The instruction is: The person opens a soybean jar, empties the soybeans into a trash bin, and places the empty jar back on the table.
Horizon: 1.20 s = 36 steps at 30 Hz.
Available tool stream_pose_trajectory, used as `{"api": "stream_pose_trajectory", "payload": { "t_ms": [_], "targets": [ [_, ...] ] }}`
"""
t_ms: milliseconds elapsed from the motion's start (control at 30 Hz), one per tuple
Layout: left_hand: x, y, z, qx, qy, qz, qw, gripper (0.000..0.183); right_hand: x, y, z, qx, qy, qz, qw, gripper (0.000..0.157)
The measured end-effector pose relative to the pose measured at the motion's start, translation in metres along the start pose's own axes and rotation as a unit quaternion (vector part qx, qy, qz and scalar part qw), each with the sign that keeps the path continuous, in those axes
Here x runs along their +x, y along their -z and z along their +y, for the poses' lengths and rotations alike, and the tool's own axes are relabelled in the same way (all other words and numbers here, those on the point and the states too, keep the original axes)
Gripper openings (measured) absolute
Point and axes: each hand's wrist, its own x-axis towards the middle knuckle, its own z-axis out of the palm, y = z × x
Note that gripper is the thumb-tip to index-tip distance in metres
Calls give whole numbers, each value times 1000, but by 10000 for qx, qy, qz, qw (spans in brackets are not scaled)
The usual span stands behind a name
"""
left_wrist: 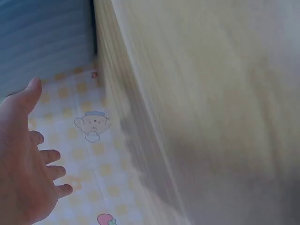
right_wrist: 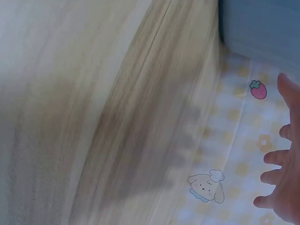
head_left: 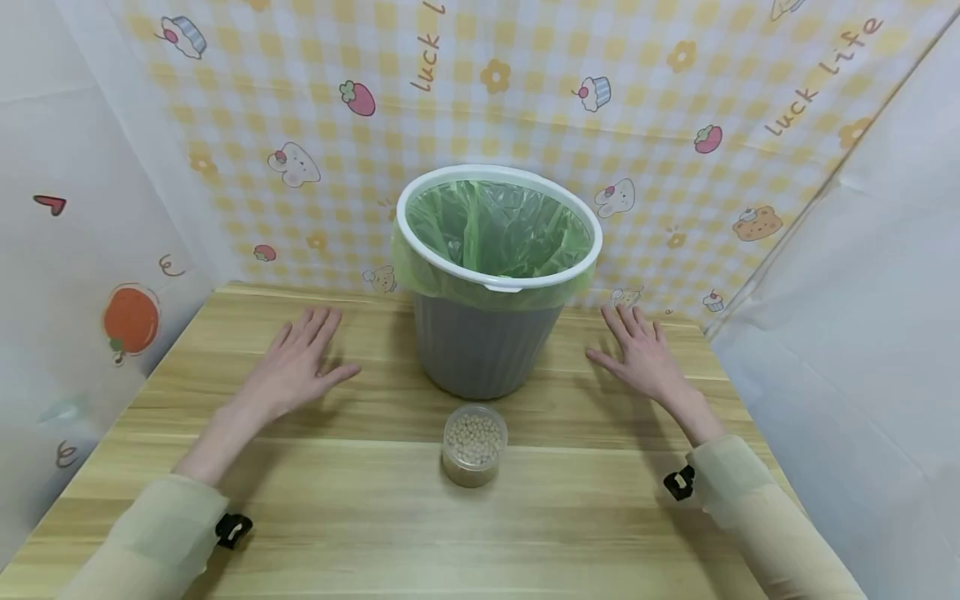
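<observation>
A grey trash bin (head_left: 480, 342) with a white rim and a green plastic liner (head_left: 427, 279) stands at the back middle of the wooden table. In front of it sits a small clear round tub (head_left: 470, 477) full of pale round beans (head_left: 474, 439). My left hand (head_left: 294, 365), fingers spread and holding nothing, is left of the bin; the left wrist view shows its palm (left_wrist: 26, 173) above the table. On the bin's other side, my right hand (head_left: 640, 354) also has its fingers spread and holds nothing. Both hands are apart from bin and tub.
The wooden table (head_left: 360, 517) meets a yellow checked cloth (head_left: 480, 125) with cartoon prints right behind the bin. White sheets hang at the left (head_left: 67, 275) and right (head_left: 862, 333) sides. A black clip-like piece is at each sleeve cuff.
</observation>
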Motion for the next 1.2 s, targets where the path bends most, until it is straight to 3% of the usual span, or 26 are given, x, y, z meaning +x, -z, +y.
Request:
{"api": "stream_pose_trajectory", "payload": {
  "t_ms": [300, 500, 633, 867, 967, 1133, 1200],
  "targets": [
    [-11, -3, 23, -274, -298, 222, 9989, 93, -19, 5, -9, 551, 322, 268, 9976, 86],
    [-20, -8, 47, -554, -452, 299, 9970, 91, -35, 8, -30, 1368, 903, 174, 9863, 86],
    [-26, -11, 64, -993, -707, 253, 9922, 86, -44, 6, -49, 2232, 1238, -222, 9666, 87],
    [-30, -20, 99, -1581, -862, -282, 9832, 84, -50, -8, -87, 3517, 2050, -1068, 9071, 88],
    [-30, -23, 115, -1702, -917, -488, 9799, 85, -51, -13, -103, 3776, 2221, -1355, 8886, 91],
    [-26, -28, 133, -1754, -1124, -612, 9761, 88, -49, -20, -127, 3996, 2252, -1873, 8686, 97],
    [-25, -30, 138, -1708, -1215, -638, 9757, 90, -48, -22, -135, 3884, 2280, -2009, 8699, 99]
  ]
}}
